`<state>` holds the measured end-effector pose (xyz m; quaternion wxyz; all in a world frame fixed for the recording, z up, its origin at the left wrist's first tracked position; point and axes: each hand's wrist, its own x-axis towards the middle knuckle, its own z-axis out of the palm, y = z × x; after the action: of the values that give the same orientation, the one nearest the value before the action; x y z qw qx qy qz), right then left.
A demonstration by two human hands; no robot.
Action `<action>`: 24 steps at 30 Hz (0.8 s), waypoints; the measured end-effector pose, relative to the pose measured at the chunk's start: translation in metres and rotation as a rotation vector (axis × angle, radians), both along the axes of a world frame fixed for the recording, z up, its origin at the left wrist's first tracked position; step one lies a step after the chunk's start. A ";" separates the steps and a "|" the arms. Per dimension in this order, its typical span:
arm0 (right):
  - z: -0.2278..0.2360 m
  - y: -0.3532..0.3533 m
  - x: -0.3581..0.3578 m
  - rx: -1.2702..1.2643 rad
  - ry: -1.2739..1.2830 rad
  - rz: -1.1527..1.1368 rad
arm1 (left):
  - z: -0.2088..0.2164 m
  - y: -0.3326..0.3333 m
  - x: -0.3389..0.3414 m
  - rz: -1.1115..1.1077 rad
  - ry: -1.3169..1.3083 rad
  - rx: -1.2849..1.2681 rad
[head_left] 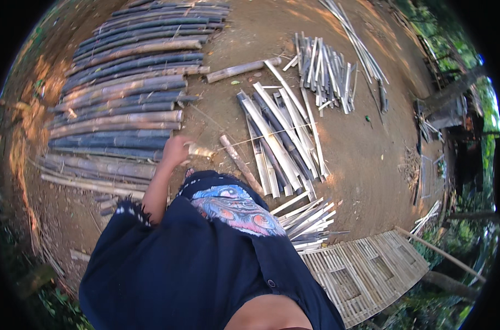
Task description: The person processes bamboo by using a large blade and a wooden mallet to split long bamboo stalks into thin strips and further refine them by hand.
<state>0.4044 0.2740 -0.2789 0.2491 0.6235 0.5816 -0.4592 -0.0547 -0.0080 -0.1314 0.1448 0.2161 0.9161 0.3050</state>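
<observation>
My left hand (176, 150) reaches forward from the dark sleeve, closed, its edges smeared by motion. At its right side a short pale, yellowish-white piece (201, 151) shows, too blurred to name; whether my fingers grip it I cannot make out. Just left of the hand lie the near ends of bamboo poles (118, 140), dark and tan, laid side by side on the ground. To the right of the hand a short tan bamboo pole (240, 163) lies on the soil. My right hand is out of sight.
Split bamboo strips (280, 137) lie ahead to the right, with more bundles (327, 69) beyond and another (308, 223) nearer. A single bamboo length (243, 70) rests farther ahead. A slatted bamboo panel (365, 269) with openings lies at the lower right. Trees edge the yard.
</observation>
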 end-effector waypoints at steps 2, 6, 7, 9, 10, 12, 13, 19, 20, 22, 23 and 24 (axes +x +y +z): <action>-0.007 0.002 0.004 -0.027 -0.003 0.061 | -0.007 0.000 -0.004 0.030 0.097 -0.001; 0.006 0.014 0.016 -0.009 -0.028 0.114 | 0.006 0.026 -0.011 0.179 -0.016 0.012; 0.007 0.017 0.014 -0.010 -0.028 0.125 | -0.001 0.022 -0.009 0.230 -0.020 0.073; 0.010 0.022 0.009 -0.004 -0.022 0.143 | -0.009 0.024 -0.008 0.305 -0.014 0.206; 0.011 0.022 0.010 -0.006 -0.025 0.150 | -0.013 0.021 -0.003 0.369 -0.099 0.154; 0.016 0.024 0.014 0.004 -0.029 0.146 | -0.010 0.024 0.007 0.366 -0.081 0.148; 0.016 0.024 0.015 0.009 -0.027 0.143 | -0.007 0.024 0.009 0.363 -0.072 0.144; 0.021 0.013 0.023 0.023 -0.035 0.111 | -0.012 0.012 0.022 0.158 -0.205 0.179; 0.022 0.009 0.027 0.027 -0.039 0.090 | -0.006 0.017 0.024 0.122 -0.203 0.152; 0.022 -0.002 0.033 0.035 -0.045 0.055 | 0.015 0.022 0.038 0.055 -0.201 0.093; 0.024 -0.007 0.035 0.039 -0.045 0.043 | 0.015 0.017 0.047 0.027 -0.193 0.109; 0.024 -0.013 0.037 0.047 -0.045 0.025 | 0.010 0.013 0.055 -0.009 -0.188 0.128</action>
<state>0.4416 0.2606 -0.2550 0.2530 0.6321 0.5941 -0.4283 0.0006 0.0053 -0.1215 0.2172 0.1995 0.8762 0.3812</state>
